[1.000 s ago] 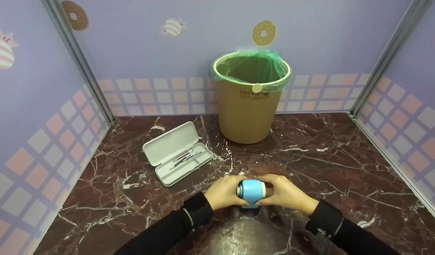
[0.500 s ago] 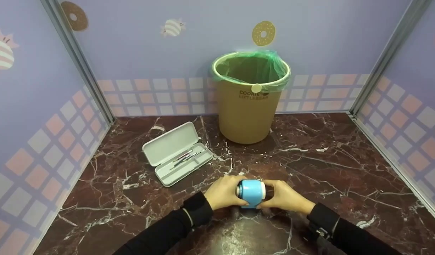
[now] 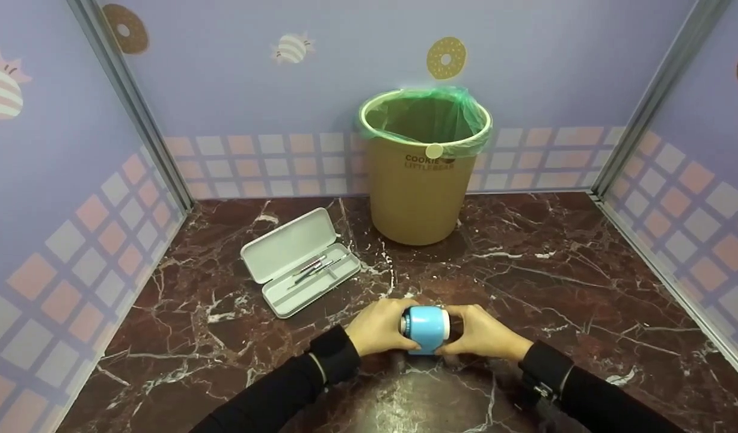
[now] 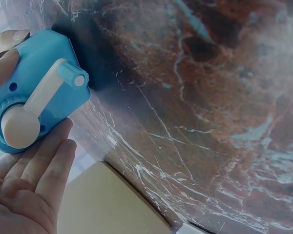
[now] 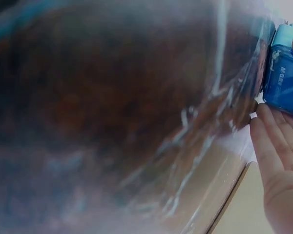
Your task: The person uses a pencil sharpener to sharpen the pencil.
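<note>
A light blue crank pencil sharpener (image 3: 426, 331) stands on the marble-patterned table between both hands. On its left end, my left hand (image 3: 378, 328) grips it with thumb and fingers. The left wrist view shows the white crank arm (image 4: 44, 90) on that end, with a blue knob at its tip. From the opposite side my right hand (image 3: 486, 334) holds the white-rimmed end, thumb in front and fingers behind. The right wrist view catches the sharpener's darker blue see-through end (image 5: 283, 80) at its right edge, with the right hand's fingers (image 5: 271, 136) beneath it.
An open white pencil case (image 3: 311, 282) with several pencils (image 3: 311, 269) lies behind and left of the hands. A tan trash bin (image 3: 420, 198) with a green liner stands against the back wall. Patterned panels (image 3: 254, 90) enclose the table's back and sides.
My right hand has shifted slightly left and lower, its fingers repositioned at the sharpener's end. The left hand and the sharpener stay nearly in place.
</note>
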`<state>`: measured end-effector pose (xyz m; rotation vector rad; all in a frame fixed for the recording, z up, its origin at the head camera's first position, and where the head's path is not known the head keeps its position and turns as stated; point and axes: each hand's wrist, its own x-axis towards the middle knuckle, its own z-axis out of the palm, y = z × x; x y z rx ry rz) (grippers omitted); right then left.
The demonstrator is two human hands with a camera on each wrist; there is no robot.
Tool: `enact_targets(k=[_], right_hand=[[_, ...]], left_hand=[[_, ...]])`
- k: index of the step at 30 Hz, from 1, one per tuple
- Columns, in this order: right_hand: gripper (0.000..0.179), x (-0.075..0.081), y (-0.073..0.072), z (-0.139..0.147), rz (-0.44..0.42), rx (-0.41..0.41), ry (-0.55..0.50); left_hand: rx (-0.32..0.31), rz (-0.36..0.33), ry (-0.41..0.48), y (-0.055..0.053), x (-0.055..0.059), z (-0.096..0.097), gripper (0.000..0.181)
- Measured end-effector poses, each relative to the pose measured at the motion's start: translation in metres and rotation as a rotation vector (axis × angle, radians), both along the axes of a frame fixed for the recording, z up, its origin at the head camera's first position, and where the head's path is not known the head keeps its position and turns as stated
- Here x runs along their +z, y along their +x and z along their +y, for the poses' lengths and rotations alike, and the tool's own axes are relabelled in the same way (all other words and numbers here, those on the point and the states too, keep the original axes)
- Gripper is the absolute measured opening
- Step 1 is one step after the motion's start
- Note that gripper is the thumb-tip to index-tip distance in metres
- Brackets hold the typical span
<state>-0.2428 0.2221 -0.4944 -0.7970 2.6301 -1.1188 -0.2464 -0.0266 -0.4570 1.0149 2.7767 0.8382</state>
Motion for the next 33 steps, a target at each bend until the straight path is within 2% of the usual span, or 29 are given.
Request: enact_targets(k=[14,20,33], right_hand=[[0.052,-0.0031,-0.0026,0.0021,0.072,0.026,0.003],[0.049,-0.0020,-0.0028,0.0022,0.132,0.024,0.036],[0.043,0.0002,-0.0051,0.0026,0.153,0.049,0.036]], left_hand=[[-0.015,-0.019,0.002,-0.0016,0.0006,-0.0016,0.062],[-0.020,-0.016,-0.003,-0.0024,0.0007,-0.0011,0.062],[-0.027,-0.022,-0.012,-0.0033,0.0014,-0.0021,0.064]])
